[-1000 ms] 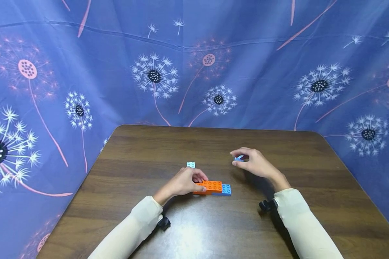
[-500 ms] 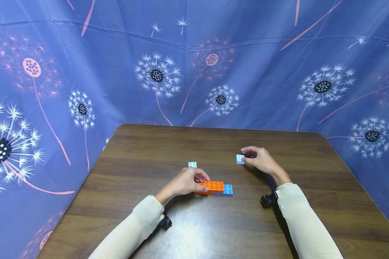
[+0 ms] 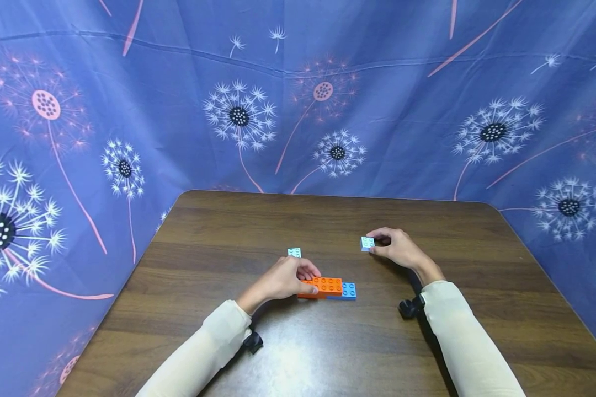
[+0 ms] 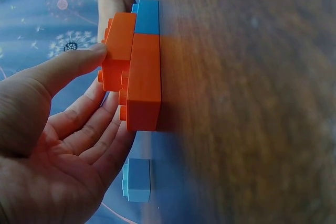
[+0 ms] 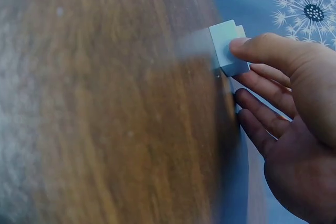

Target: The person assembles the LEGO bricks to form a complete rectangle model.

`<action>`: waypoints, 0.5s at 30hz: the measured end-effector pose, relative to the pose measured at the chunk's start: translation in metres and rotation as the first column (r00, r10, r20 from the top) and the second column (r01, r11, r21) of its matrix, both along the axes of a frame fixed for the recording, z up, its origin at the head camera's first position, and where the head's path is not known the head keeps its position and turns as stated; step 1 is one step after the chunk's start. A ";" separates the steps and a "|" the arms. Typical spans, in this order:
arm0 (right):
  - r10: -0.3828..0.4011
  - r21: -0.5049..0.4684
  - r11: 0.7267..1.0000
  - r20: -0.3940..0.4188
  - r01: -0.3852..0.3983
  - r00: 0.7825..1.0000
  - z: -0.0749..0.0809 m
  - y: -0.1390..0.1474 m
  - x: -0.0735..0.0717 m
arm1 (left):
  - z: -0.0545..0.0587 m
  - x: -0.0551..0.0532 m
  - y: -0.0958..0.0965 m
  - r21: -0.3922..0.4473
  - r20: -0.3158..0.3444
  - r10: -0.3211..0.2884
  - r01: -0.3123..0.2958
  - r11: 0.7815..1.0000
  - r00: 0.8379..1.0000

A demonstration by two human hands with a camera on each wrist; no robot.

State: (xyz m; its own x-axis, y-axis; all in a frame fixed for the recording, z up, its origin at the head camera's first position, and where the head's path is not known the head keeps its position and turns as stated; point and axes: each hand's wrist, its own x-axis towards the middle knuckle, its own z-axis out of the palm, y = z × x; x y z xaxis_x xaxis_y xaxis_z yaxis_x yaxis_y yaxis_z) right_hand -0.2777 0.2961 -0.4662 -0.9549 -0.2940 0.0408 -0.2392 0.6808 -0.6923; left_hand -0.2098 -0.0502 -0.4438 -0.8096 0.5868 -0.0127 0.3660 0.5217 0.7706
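Note:
My left hand (image 3: 280, 279) holds a small stack of toy building bricks, thumb on the upper orange brick (image 4: 119, 38) and fingers behind it. That brick sits across a lower orange brick (image 4: 144, 85) and a blue brick (image 3: 349, 290), which lie end to end on the table. Farther right and back, my right hand (image 3: 402, 251) pinches a small light blue brick (image 3: 367, 243) by its right end. In the right wrist view, the thumb lies on the brick's near side, its fingers reaching behind, and the brick is at the tabletop.
Another light blue brick (image 3: 294, 252) lies just behind my left hand, partly covered by it in the head view. All of this is on a brown wooden table (image 3: 228, 226). A blue curtain with dandelion prints (image 3: 407, 121) hangs beyond the table's far edge.
My right hand has shifted slightly right, uncovering more of the light blue brick, and its fingers have come back in against it. The left hand stays on the orange brick.

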 end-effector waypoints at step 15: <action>-0.020 0.007 1.000 -0.059 0.020 0.998 0.001 -0.003 0.004 | -0.001 -0.001 0.000 0.009 0.012 -0.004 0.004 1.000 1.000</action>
